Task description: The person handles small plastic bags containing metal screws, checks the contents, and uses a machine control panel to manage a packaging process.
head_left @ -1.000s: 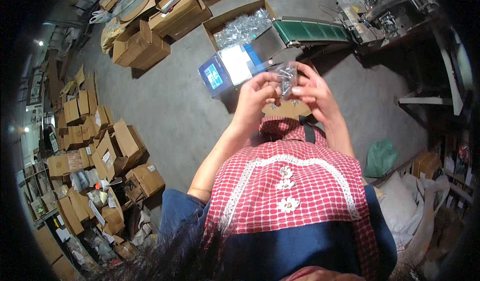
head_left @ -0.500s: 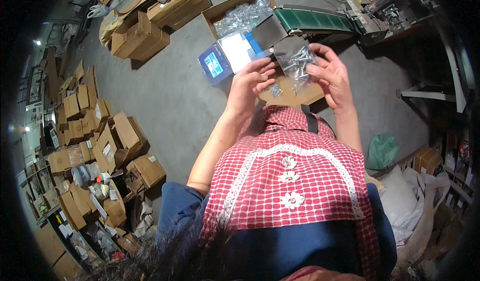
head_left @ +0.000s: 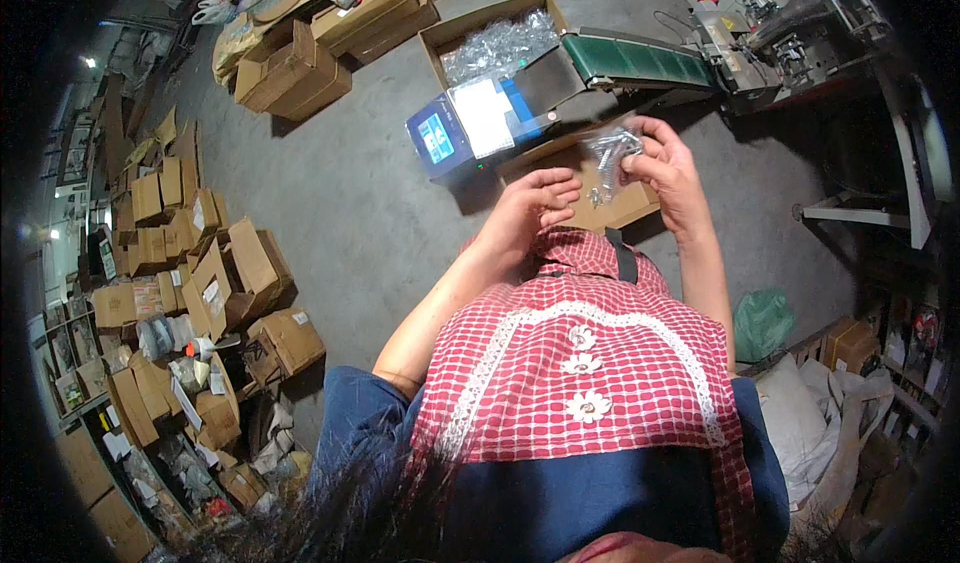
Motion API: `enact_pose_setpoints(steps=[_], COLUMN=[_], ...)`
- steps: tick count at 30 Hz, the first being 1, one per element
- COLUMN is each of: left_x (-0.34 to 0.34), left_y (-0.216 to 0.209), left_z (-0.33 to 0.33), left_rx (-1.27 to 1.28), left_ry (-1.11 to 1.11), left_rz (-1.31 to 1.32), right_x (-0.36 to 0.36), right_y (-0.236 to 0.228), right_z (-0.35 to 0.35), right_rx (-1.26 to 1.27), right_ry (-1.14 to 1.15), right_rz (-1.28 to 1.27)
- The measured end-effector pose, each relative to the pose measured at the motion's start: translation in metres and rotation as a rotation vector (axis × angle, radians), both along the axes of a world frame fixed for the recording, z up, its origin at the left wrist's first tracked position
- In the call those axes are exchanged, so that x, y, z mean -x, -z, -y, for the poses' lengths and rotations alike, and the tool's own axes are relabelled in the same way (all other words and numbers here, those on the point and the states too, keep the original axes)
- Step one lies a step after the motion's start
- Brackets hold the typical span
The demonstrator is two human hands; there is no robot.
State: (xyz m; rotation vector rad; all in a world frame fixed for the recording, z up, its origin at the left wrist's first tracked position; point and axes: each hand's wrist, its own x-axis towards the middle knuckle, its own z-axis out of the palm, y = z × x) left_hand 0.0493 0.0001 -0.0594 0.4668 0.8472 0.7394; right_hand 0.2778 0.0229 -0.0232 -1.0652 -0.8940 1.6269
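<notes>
My right hand (head_left: 662, 168) pinches a clear plastic bag of metal screws (head_left: 612, 153) by its right side, thumb in front. The bag hangs above an open cardboard box (head_left: 632, 203) close to my body, where a few small metal pieces (head_left: 597, 197) show. My left hand (head_left: 537, 206) is held beside the box's left part, fingers stretched out and apart from the bag, with nothing in it. Just beyond it stands a blue box-shaped device (head_left: 432, 141) with a lit screen and a white sheet on top.
A green conveyor belt (head_left: 640, 61) slopes from a machine (head_left: 745, 53) at the far right. Beyond the blue device sits a carton of clear plastic bags (head_left: 500, 48). Stacked cartons (head_left: 225, 283) line the left side. A green bag (head_left: 764, 325) and white sacks (head_left: 800, 413) lie at right.
My left hand has drawn back toward my body, away from the bag. The right hand has shifted slightly right, still holding the bag. The whole view has moved a little.
</notes>
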Motion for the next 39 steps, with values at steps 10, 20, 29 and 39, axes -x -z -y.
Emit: enact_pose_setpoints(steps=[10,20,29,39], left_x=[-0.001,-0.004,0.002,0.007], left_y=[-0.023,-0.034,-0.041,-0.037], left_z=[-0.005,-0.003,0.002,0.005], left_rx=[-0.017,-0.206,-0.177,-0.259], left_ry=[-0.012,-0.121,-0.156,-0.196], left_rz=[0.218,-0.075,0.028,-0.1], right_x=[0.017,0.016,0.022,0.018], right_y=[-0.004,-0.01,-0.011,-0.02], right_z=[0.01,0.01,0.013,0.012], right_rx=[-0.051,-0.06,-0.036,-0.063], right_ry=[-0.107,-0.141,-0.057,-0.108], right_rz=[0.111,0.113,0.017,0.099])
